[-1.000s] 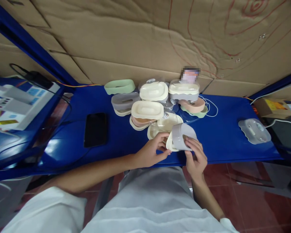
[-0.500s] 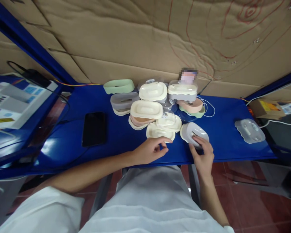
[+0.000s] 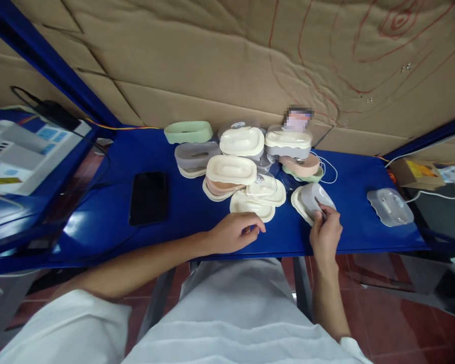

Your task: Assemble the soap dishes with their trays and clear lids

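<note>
My right hand [image 3: 325, 233] grips the near edge of a grey soap dish with a cream tray under it [image 3: 313, 200], tilted up off the blue table [image 3: 189, 222]. My left hand [image 3: 235, 231] rests on the table just in front of a cream tray [image 3: 250, 206], fingers curled loosely, holding nothing I can see. Behind them lies a heap of several cream, grey, pink and green soap dishes [image 3: 242, 156].
A black phone [image 3: 147, 197] lies flat to the left. A clear lid [image 3: 390, 206] sits alone at the right. A green dish [image 3: 188, 132] stands at the back by the cardboard wall [image 3: 227, 55]. A white device with cables [image 3: 26, 151] fills the left shelf.
The grey dish, held up in both hands a second ago, went down on the table to the right. My left hand let go and settled on the table; my right hand now tilts the dish.
</note>
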The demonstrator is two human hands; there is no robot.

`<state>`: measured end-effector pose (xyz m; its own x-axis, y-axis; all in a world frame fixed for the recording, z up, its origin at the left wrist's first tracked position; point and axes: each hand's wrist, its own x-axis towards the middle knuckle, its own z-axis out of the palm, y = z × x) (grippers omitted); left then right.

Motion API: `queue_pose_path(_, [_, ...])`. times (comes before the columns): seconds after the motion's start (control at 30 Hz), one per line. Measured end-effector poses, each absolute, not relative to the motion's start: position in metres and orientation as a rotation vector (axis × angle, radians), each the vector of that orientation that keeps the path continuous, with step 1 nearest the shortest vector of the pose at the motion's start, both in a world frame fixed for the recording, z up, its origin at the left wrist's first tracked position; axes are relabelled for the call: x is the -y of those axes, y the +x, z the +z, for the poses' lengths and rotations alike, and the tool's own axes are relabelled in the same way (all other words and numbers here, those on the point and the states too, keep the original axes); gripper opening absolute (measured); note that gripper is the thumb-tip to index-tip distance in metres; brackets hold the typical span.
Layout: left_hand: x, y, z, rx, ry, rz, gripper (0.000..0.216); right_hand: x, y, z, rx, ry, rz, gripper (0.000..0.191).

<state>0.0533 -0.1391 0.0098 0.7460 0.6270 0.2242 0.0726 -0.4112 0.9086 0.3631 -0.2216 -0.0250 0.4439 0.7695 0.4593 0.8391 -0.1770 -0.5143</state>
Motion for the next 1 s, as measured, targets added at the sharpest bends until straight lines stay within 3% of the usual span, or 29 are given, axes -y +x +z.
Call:
queue_pose_path(0.33, [0.14, 0.054, 0.007, -0.492, 2.052, 0.633, 0.021, 0.184, 0.429, -0.001, 1.083, -1.879, -0.421, 0.06])
queue_pose_path(0.5, [0.14, 0.055, 0.004, -0.407, 2.134, 0.66, 0.022, 0.124, 0.468, 0.005, 1.319, -2.007, -0.218, 0.05])
queue_pose_path(0.63, [0.139, 0.052, 0.009, -0.384, 2.158, 0.661, 0.023, 0.115, 0.478, 0.01, 1.482, -1.995, -0.167, 0.055])
queue_pose_path(0.73, [0.14, 0.051, 0.011, -0.393, 2.157, 0.646, 0.023, 0.139, 0.51, 0.015, 1.416, -2.062, -0.302, 0.07])
queue_pose_path(0.83, [0.14, 0.051, 0.01, -0.391, 2.171, 0.626, 0.023, 0.178, 0.567, 0.015, 0.962, -2.42, -0.457, 0.101])
queue_pose_path(0.93, [0.14, 0.052, 0.008, -0.372, 2.191, 0.605, 0.025, 0.216, 0.618, 0.01, 0.751, -2.636, -0.212, 0.124])
queue_pose_path(1.0, [0.139, 0.053, 0.007, -0.366, 2.191, 0.605, 0.025, 0.234, 0.633, 0.005, 0.756, -2.614, -0.148, 0.123])
